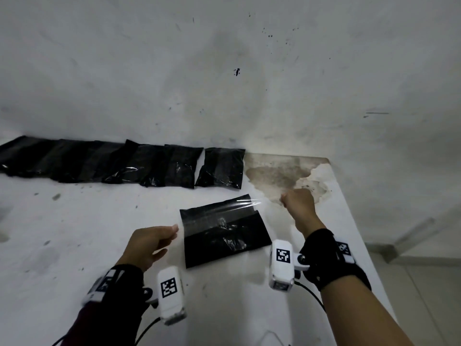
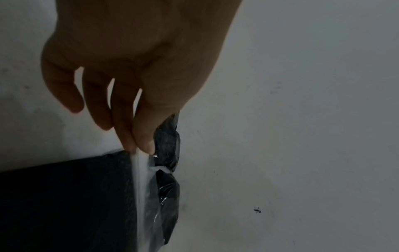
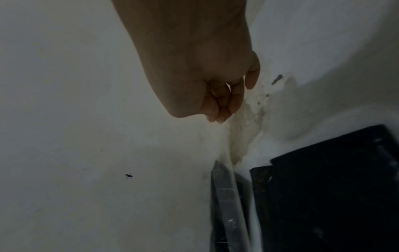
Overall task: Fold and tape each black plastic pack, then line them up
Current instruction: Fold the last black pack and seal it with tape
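Desk (image 1: 104, 245): white top, scuffed, with dark specks and smudges. Far right corner carries a brownish stained patch (image 1: 282, 176) where the coating looks peeled. The desk stands against a white wall (image 1: 224, 71) marked with small black spots and faint grey smears. Pale floor (image 1: 424, 283) visible past the right edge of the desk.

Along the back edge, against the wall: a row of black plastic packs (image 1: 99, 162), lying flat, side by side, several overlapping or touching; the left ones are blurred, count not certain. The rightmost pack of the row (image 1: 222, 168) lies slightly apart from its neighbour, just left of the stain.

Nearer, centre-right of the desk: one black plastic pack (image 1: 224, 236) lying flat, its far portion folded over towards the near portion, fold line running left to right. What is inside any pack cannot be seen.

A strip of clear tape (image 1: 239, 204) stretches over the folded part of that pack, from one hand to the other.

Left hand (image 1: 152, 243): at the left edge of the pack, fingertips and thumb pinched on the tape end; left wrist view shows fingers (image 2: 142, 136) extended down onto the pale strip at the pack's edge.

Right hand (image 1: 298, 203): over the stained patch, beyond the pack's far right corner, fingers curled tight, pinching the other tape end; the strip rises off the pack towards it

Both wrists wear black straps with white camera units bearing printed markers
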Action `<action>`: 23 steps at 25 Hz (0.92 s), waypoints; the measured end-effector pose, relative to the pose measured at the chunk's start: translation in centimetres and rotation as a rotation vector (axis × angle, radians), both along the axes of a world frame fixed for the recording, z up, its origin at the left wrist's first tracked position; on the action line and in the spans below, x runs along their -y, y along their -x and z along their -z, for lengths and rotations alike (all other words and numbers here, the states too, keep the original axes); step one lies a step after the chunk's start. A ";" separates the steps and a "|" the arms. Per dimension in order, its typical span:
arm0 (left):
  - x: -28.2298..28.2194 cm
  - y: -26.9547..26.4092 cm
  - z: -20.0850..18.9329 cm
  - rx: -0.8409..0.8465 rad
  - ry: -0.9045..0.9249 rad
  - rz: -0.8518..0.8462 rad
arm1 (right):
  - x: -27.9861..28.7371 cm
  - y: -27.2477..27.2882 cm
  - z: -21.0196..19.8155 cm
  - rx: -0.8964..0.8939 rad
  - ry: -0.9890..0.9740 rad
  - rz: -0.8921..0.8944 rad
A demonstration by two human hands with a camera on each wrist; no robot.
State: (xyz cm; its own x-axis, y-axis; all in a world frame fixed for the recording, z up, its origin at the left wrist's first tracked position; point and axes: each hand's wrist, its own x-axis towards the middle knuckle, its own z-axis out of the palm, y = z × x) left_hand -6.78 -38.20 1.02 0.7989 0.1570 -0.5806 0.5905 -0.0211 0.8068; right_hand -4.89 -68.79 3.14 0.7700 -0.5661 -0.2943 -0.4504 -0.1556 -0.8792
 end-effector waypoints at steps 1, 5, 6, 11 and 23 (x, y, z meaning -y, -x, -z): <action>0.3 -0.2 0.5 0.014 -0.032 -0.047 | -0.1 -0.1 0.7 -0.035 0.017 -0.016; 0.6 -1.4 2.6 0.057 -0.196 -0.103 | -0.1 -1.1 3.9 -0.184 0.125 -0.043; 0.7 -1.4 2.9 0.078 -0.266 -0.075 | -0.1 -1.4 4.8 -0.219 0.173 -0.003; 1.8 -1.3 3.4 0.177 -0.538 -0.021 | -1.0 -2.3 6.6 -0.329 0.333 0.025; 3.0 -1.5 5.6 0.166 -0.904 0.051 | -2.9 -0.1 8.5 -0.227 0.549 -0.056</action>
State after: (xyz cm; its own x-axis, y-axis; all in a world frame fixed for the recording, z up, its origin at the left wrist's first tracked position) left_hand -5.31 -41.17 -4.58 0.8795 0.4576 -0.1308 0.4493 -0.7079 0.5450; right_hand -4.80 -65.85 -5.33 0.7550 -0.6425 -0.1311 -0.5959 -0.5889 -0.5460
